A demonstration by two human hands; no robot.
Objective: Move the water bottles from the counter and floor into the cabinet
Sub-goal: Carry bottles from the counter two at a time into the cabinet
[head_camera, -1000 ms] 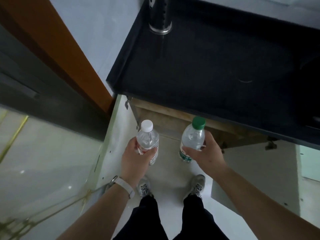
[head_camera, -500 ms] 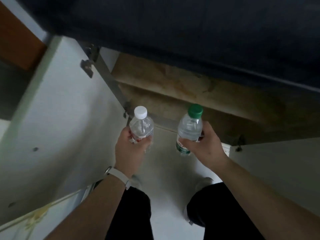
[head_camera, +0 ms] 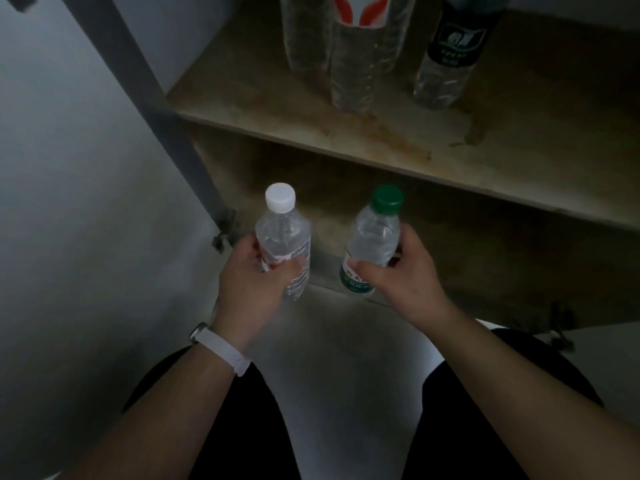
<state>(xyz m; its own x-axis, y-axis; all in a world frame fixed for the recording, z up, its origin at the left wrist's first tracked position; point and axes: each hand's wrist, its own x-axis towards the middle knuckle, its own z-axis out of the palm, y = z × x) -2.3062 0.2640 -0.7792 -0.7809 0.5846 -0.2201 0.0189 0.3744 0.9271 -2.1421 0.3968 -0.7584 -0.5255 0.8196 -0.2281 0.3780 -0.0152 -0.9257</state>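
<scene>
**Both bottles in hand, unshelved**

White-capped clear plastic bottle (head_camera: 282, 244) in left hand (head_camera: 254, 282), green-capped clear plastic bottle (head_camera: 375, 237) in right hand (head_camera: 405, 275), each hand curled round mid-body, upright for shelving. Stained wooden shelf (head_camera: 346, 133) at 12 o'clock holds stored bottles (head_camera: 353, 64).

Dim, murky, soft-focus view; pale glow on the floor (head_camera: 346, 344); wide-angle bending at the edges
</scene>
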